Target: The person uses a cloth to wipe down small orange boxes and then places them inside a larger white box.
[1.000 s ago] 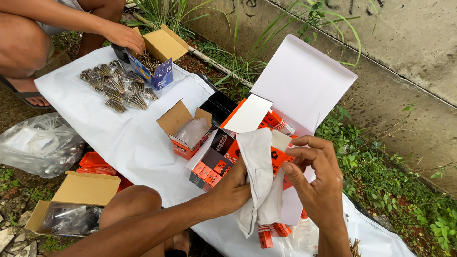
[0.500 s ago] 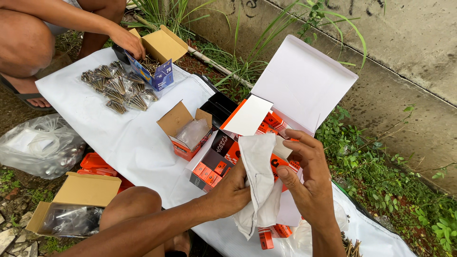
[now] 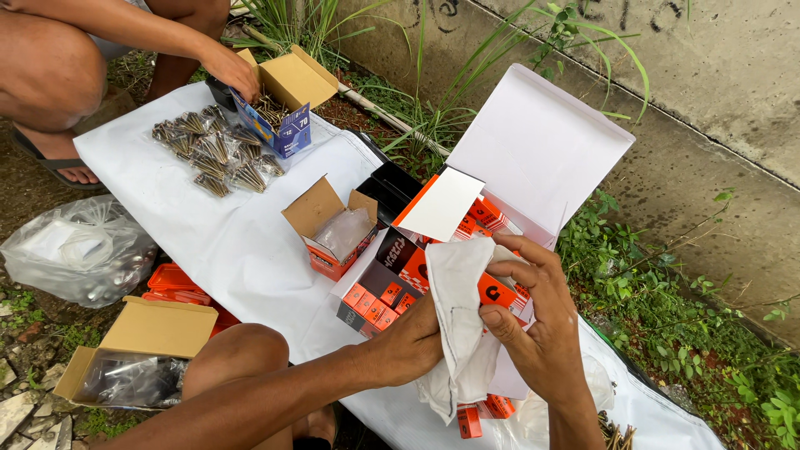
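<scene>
Bright, even daylight from above, apparently overcast. Soft, faint shadows only, under the open white lid (image 3: 546,150) and beneath the hands. Near-overexposure on the white sheet (image 3: 242,250), little texture left there. Mild sheen on the clear plastic bag (image 3: 79,250). Sharp focus across the centre, cloth (image 3: 458,308) folds crisp. Slight wide-angle stretch toward the corners. No motion blur visible.

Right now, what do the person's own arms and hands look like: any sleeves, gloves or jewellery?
Both are bare. The left hand and right hand have no gloves, and no rings or watch show. No sleeve covers either forearm as far as the frame reaches. Fingernails are short and unpainted.
</scene>
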